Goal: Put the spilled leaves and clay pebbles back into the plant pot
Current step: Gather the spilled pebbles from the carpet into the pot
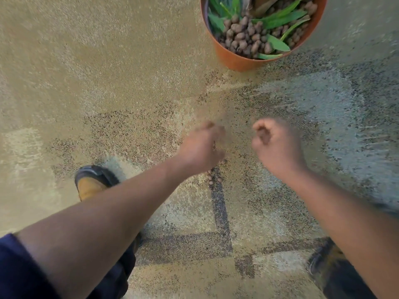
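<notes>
An orange plant pot (235, 59) stands at the top right, filled with brown clay pebbles (244, 33) and green leaves (278, 19). A few spilled clay pebbles (212, 176) lie on the carpet just below my left hand. My left hand (200, 147) hovers over them, fingers curled, with small pebbles showing at its inner edge. My right hand (276, 143) is beside it at the same height, its fingers and thumb curled round something brown that looks like pebbles. Both hands are blurred and well short of the pot.
The floor is a speckled beige and grey carpet (108, 83) with dark lines. My left shoe (90, 184) is at the lower left and my right shoe (323, 262) at the lower right, with dark trouser legs by them.
</notes>
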Demonstrator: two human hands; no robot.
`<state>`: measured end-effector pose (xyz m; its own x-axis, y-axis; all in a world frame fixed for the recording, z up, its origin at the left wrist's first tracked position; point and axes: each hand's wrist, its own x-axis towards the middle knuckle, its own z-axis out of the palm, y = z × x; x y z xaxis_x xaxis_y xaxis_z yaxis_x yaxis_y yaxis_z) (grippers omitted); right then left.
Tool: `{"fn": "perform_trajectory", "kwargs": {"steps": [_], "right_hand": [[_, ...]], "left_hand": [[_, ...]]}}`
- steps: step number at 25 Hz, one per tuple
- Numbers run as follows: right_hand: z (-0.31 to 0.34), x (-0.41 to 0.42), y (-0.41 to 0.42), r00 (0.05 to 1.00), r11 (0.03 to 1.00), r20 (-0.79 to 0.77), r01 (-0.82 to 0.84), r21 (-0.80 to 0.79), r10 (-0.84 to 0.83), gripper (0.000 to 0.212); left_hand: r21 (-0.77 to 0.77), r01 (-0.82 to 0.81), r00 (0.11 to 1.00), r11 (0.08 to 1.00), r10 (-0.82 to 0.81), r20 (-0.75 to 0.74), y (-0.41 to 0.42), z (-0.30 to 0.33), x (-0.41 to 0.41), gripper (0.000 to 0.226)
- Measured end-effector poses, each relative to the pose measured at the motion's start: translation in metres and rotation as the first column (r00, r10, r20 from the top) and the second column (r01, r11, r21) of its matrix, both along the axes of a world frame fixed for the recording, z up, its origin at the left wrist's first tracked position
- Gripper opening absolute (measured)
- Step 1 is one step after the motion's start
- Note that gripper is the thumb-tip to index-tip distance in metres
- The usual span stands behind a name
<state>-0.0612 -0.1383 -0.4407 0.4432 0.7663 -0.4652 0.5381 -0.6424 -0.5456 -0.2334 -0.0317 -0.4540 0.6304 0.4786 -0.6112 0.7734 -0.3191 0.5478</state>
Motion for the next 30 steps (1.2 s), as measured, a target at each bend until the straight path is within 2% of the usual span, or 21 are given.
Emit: {"fn": "perform_trajectory", "kwargs": {"steps": [1, 3, 4, 6, 8, 11, 13, 16, 19, 20, 22, 23, 25, 28, 30], "right_hand": [[-0.009, -0.001, -0.019, 1.000, 0.990, 0.009, -0.025, -0.136, 0.027, 0.024], [-0.022, -0.002, -0.053, 0.997, 0.935, 0.029, -0.054, -0.352, 0.068, 0.043], [-0.027, -0.003, -0.068, 0.997, 0.908, 0.037, -0.049, -0.416, 0.071, 0.052], [-0.034, -0.008, -0.092, 0.997, 0.896, 0.044, -0.034, -0.443, 0.059, 0.058], [-0.038, -0.012, -0.105, 0.996, 0.916, 0.046, -0.054, -0.398, 0.078, 0.046], [-0.041, -0.014, -0.108, 0.992, 0.941, 0.035, -0.104, -0.323, 0.121, 0.015], [-0.041, -0.018, -0.108, 0.987, 0.944, 0.023, -0.144, -0.298, 0.158, 0.017], [-0.041, -0.025, -0.109, 0.990, 0.951, -0.001, -0.137, -0.276, 0.142, 0.018], [-0.039, -0.037, -0.100, 0.993, 0.955, -0.100, -0.087, -0.282, 0.061, 0.021], [-0.038, -0.044, -0.094, 0.986, 0.951, -0.157, -0.103, -0.292, 0.059, 0.026], [-0.038, -0.064, -0.079, 0.957, 0.935, -0.283, -0.156, -0.319, 0.063, 0.050], [-0.038, -0.075, -0.072, 0.944, 0.927, -0.321, -0.182, -0.329, 0.071, 0.053], [-0.042, -0.093, -0.063, 0.946, 0.926, -0.307, -0.202, -0.318, 0.102, 0.040], [-0.048, -0.100, -0.056, 0.976, 0.939, -0.169, -0.180, -0.295, 0.134, 0.014], [-0.049, -0.099, -0.058, 0.980, 0.941, -0.126, -0.183, -0.285, 0.153, 0.008]], "left_hand": [[-0.059, 0.100, 0.990, 0.993, -0.105, -0.090, -0.014, -0.009, -0.012, 0.066], [-0.082, 0.262, 0.943, 0.962, -0.273, -0.190, -0.036, -0.022, -0.030, 0.094], [-0.072, 0.312, 0.922, 0.947, -0.320, -0.218, -0.044, -0.027, -0.035, 0.104], [-0.029, 0.383, 0.893, 0.923, -0.378, -0.243, -0.054, -0.034, -0.041, 0.111], [0.036, 0.453, 0.869, 0.891, -0.432, -0.242, -0.058, -0.038, -0.044, 0.103], [0.050, 0.451, 0.885, 0.891, -0.440, -0.154, -0.055, -0.038, -0.046, 0.062], [0.028, 0.457, 0.885, 0.889, -0.452, -0.107, -0.054, -0.035, -0.047, 0.047], [0.011, 0.516, 0.856, 0.856, -0.515, -0.050, -0.056, -0.031, -0.048, 0.037], [0.022, 0.528, 0.850, 0.849, -0.527, -0.017, -0.058, -0.030, -0.052, 0.025], [0.028, 0.515, 0.857, 0.857, -0.515, -0.001, -0.059, -0.031, -0.054, 0.024], [0.034, 0.484, 0.874, 0.874, -0.485, 0.030, -0.061, -0.032, -0.055, 0.021], [0.030, 0.454, 0.889, 0.890, -0.455, 0.042, -0.063, -0.032, -0.055, 0.020], [0.005, 0.359, 0.932, 0.933, -0.358, 0.053, -0.065, -0.034, -0.054, 0.018], [-0.007, 0.288, 0.956, 0.958, -0.287, 0.056, -0.067, -0.038, -0.053, 0.016], [-0.004, 0.267, 0.963, 0.964, -0.266, 0.050, -0.069, -0.037, -0.053, 0.018]]}}
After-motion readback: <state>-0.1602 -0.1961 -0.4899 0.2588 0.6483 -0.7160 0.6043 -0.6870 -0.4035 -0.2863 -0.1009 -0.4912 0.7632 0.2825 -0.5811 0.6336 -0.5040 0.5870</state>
